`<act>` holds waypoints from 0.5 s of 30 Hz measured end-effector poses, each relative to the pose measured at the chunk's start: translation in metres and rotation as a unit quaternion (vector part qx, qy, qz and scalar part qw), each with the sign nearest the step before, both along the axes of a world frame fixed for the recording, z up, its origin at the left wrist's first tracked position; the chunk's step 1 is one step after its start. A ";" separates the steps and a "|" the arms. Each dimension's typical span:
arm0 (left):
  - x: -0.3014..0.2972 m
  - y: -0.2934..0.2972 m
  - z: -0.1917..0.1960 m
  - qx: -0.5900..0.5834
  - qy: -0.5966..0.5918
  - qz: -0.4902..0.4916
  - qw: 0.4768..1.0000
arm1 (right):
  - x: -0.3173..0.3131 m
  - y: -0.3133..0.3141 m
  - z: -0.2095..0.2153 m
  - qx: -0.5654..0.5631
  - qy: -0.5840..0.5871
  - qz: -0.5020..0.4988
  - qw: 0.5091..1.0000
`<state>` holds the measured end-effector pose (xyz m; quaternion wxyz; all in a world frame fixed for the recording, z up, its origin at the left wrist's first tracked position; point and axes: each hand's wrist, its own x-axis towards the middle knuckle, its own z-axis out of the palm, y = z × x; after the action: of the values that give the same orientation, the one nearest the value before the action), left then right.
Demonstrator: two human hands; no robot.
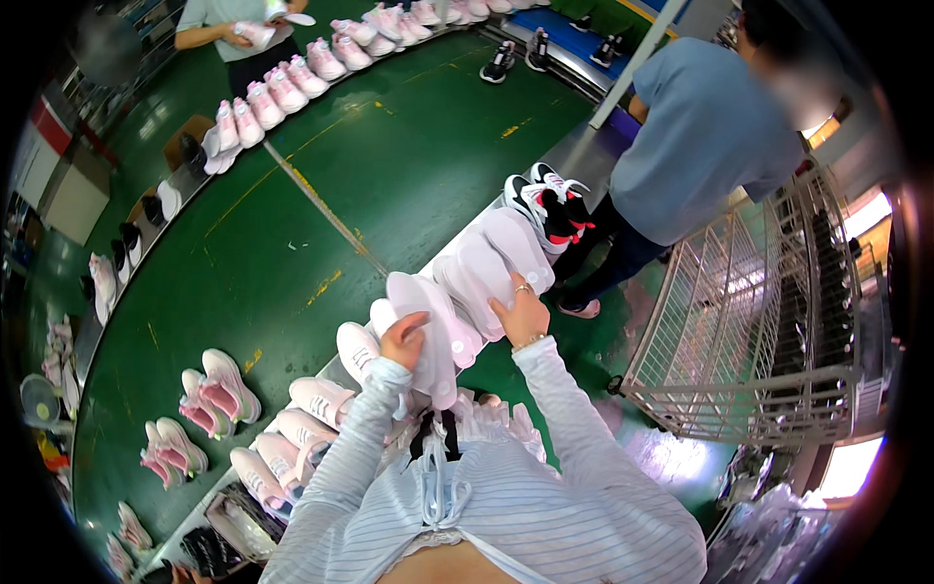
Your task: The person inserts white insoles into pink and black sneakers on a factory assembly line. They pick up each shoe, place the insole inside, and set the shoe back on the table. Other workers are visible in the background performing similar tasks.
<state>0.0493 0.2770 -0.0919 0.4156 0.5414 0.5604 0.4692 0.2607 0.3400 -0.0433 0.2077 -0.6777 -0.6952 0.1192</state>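
Note:
Pale insoles lie in overlapping bunches on the metal ledge in front of me. My left hand [404, 341] is closed at the edge of the left bunch of white and pinkish insoles [436, 316]; some of its fingers are hidden. On the right, my right hand [523, 316], with a ring and a bracelet, grips the near edge of another bunch of insoles [477, 277]. A further insole [518, 243] lies beyond it. Pale pink sneakers [319, 401] stand left of my left hand, one sneaker [356, 348] close beside it.
Black, white and red sneakers [550, 204] sit past the insoles. A green conveyor belt [321, 224] carries pink shoes [219, 389]; more pink sneakers [287, 88] line its far edge. A co-worker [700, 136] stands at right near a wire cart [739, 331]; another person [243, 29] works across.

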 end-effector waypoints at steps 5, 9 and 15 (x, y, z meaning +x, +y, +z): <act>0.034 0.055 0.038 -0.269 -0.247 -0.113 0.924 | 0.015 -0.053 0.052 -0.117 0.329 0.010 0.937; 0.070 0.073 0.080 -0.242 -0.517 -0.147 0.808 | 0.054 -0.083 0.066 -0.080 0.264 0.088 0.957; 0.117 0.083 0.066 -0.297 -0.412 -0.257 0.822 | 0.118 -0.108 0.083 -0.042 0.152 0.128 0.979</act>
<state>0.1665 0.3599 -0.0259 0.8542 0.2724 0.2892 0.3355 0.3784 0.2321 0.0394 0.2657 -0.5651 -0.7308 0.2757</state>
